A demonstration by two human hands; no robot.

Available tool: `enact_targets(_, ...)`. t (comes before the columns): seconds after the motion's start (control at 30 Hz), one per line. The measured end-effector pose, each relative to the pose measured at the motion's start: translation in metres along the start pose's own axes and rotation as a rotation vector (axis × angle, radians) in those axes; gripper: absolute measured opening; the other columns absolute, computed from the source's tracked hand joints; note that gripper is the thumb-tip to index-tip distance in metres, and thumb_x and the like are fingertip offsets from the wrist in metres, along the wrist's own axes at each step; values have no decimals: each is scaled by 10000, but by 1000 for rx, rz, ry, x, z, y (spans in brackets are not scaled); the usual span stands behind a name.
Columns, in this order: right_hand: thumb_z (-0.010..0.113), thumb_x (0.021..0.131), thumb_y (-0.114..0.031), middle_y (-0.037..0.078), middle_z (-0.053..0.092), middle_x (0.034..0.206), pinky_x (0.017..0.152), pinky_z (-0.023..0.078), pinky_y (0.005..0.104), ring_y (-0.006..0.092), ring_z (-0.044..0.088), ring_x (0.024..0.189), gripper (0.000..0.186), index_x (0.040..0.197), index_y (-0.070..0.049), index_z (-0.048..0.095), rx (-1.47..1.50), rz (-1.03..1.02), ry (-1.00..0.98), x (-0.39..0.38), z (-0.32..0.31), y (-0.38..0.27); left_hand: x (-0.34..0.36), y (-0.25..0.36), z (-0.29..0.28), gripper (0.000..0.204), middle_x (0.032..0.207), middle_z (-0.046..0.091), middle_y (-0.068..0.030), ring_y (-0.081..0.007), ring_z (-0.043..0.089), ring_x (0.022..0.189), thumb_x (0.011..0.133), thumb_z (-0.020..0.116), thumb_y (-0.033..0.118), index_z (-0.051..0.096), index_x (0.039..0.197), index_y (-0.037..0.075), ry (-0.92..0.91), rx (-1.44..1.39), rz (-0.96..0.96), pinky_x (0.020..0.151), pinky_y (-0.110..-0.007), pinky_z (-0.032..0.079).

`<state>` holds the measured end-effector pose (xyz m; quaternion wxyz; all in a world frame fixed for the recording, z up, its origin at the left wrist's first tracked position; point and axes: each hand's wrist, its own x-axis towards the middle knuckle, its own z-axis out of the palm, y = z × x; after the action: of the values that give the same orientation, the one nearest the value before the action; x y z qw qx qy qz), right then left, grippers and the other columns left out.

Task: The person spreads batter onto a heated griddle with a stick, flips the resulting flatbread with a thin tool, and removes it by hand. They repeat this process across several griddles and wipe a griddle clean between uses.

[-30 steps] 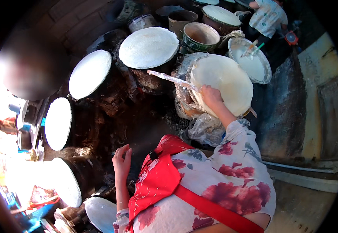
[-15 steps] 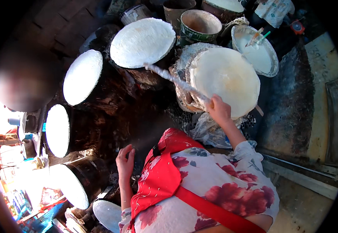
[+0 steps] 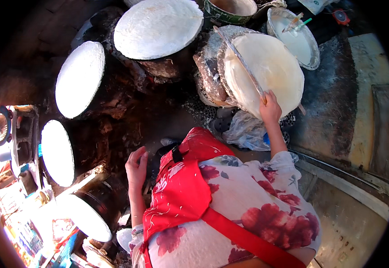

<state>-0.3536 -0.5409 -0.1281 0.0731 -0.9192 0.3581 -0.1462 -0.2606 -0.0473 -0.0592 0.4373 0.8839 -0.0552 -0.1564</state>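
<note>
In my right hand [image 3: 271,107], the fingers are closed round the near end of a long whitish stick [image 3: 241,58]. The stick slants away to the left across the edge of a wide round cream-white top [image 3: 272,71]. A rough, white-crusted base holds this top up. My left hand [image 3: 136,167] hangs beside the red apron [image 3: 176,196], its fingers loosely bent and nothing seen in them. Beyond the cream top, to the right, stands a basin [image 3: 308,62] of whitish liquid, with a brush [image 3: 294,21] and a green stick [image 3: 304,24] in it.
Several drum-like bodies with white round faces curve round the left side, among them a large one [image 3: 158,29] and a tilted one [image 3: 80,80]. A green-rimmed bucket [image 3: 230,18] stands at the back. Clear plastic [image 3: 246,129] lies below the cream top. A fan [image 3: 0,126] is far left.
The stick has swung from pointing left toward the large white face to lying more steeply over the cream top's left edge. My view has shifted, and the left hand's fingers are more bent.
</note>
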Motion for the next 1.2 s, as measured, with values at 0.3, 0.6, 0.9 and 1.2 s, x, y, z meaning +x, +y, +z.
enact_targets(0.3,527,909,-309,140,654,951,711,490,438,328,636,826,281,1032,-83,640,-1,18,128,15,1,-30,64,-30,-89,286,1069,655,-118,-173,630,978,892,610,192,635,1131,38,14,-240,-99,832,-292,486)
enact_targets(0.6,446,962,-235,116,673,912,770,495,312,213,648,841,302,1079,-32,636,1224,-642,-855,-3,18,-494,150,8,-130,405,1129,614,-107,-161,564,1057,949,533,176,462,1295,-24,-236,-795,29,935,-303,438)
enact_targets(0.9,429,958,-479,166,602,1140,917,441,327,231,569,1067,522,1125,0,552,991,-1161,-1788,25,33,-765,234,-32,-247,144,697,639,-92,-171,625,696,888,456,59,523,983,-26,416,-945,16,735,-276,479)
enact_targets(1.2,646,801,-385,246,526,1253,964,426,424,357,507,1177,593,1240,-10,511,215,-628,-753,327,364,-915,250,-100,-278,261,641,444,-29,-84,365,502,857,455,80,542,1086,-10,1087,-1133,-175,406,-224,296)
